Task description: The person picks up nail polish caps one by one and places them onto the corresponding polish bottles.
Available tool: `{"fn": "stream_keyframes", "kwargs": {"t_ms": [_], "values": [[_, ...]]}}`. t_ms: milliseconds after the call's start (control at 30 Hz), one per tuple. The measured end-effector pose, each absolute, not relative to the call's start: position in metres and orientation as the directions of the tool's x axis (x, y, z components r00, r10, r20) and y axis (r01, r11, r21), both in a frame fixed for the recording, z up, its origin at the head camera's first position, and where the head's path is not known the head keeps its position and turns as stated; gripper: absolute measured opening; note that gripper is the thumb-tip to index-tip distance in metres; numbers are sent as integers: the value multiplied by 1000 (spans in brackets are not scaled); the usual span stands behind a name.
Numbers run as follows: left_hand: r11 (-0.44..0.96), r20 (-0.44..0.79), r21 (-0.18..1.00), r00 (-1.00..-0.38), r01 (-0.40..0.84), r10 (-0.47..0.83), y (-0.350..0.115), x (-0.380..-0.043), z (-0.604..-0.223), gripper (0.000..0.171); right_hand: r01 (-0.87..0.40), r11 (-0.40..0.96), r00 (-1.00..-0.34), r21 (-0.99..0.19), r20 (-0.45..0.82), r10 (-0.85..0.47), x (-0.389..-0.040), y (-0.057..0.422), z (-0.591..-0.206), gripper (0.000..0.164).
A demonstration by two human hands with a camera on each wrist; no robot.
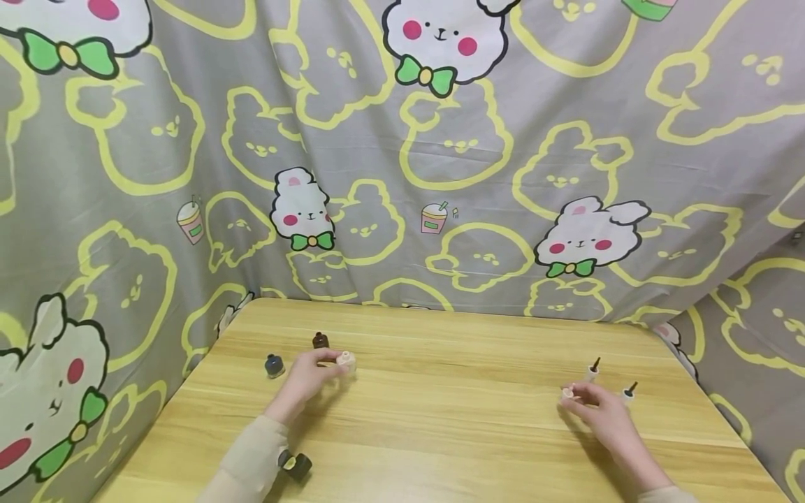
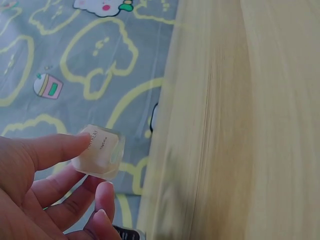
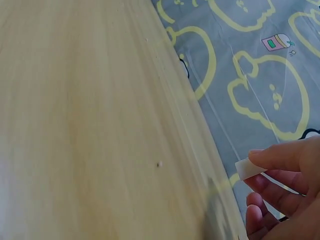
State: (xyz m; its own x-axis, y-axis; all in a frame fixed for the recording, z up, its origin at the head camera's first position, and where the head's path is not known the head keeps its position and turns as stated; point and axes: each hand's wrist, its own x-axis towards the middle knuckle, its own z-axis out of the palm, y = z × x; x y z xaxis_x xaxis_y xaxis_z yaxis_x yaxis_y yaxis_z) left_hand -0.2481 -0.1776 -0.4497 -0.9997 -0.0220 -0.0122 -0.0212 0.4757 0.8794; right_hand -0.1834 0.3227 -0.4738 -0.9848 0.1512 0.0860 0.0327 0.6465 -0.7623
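Observation:
My left hand [image 1: 311,377] pinches a small pale nail polish bottle [image 2: 100,152] between thumb and fingers, at the left part of the table. In the head view its neck shows with no cap on. A brown polish bottle [image 1: 321,340] stands just behind this hand, and a dark blue one [image 1: 274,366] to its left; both are uncapped. At the right, my right hand [image 1: 597,412] pinches a white nail polish cap [image 3: 250,169] between thumb and fingertips. Two white caps stand beside that hand with dark brushes pointing up, one behind it [image 1: 592,372] and one to its right [image 1: 629,392].
The wooden table [image 1: 440,419] spreads between the hands. A grey curtain [image 1: 377,161] with yellow outlines and cartoon bunnies hangs along its back and sides. A black strapped device [image 1: 295,466] sits at the left wrist.

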Motion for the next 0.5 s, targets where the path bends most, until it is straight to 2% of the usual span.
{"fn": "stream_keyframes", "kwargs": {"t_ms": [333,500], "values": [[437,-26,899,-1000,-23,1,-163,-250,-445,35,14,676,-988,-737,92,121,-189,307,-468,39],[406,-9,914,-1000,0,18,-155,-253,-443,33,-17,649,-989,-760,110,102,-192,298,-466,37]]}}
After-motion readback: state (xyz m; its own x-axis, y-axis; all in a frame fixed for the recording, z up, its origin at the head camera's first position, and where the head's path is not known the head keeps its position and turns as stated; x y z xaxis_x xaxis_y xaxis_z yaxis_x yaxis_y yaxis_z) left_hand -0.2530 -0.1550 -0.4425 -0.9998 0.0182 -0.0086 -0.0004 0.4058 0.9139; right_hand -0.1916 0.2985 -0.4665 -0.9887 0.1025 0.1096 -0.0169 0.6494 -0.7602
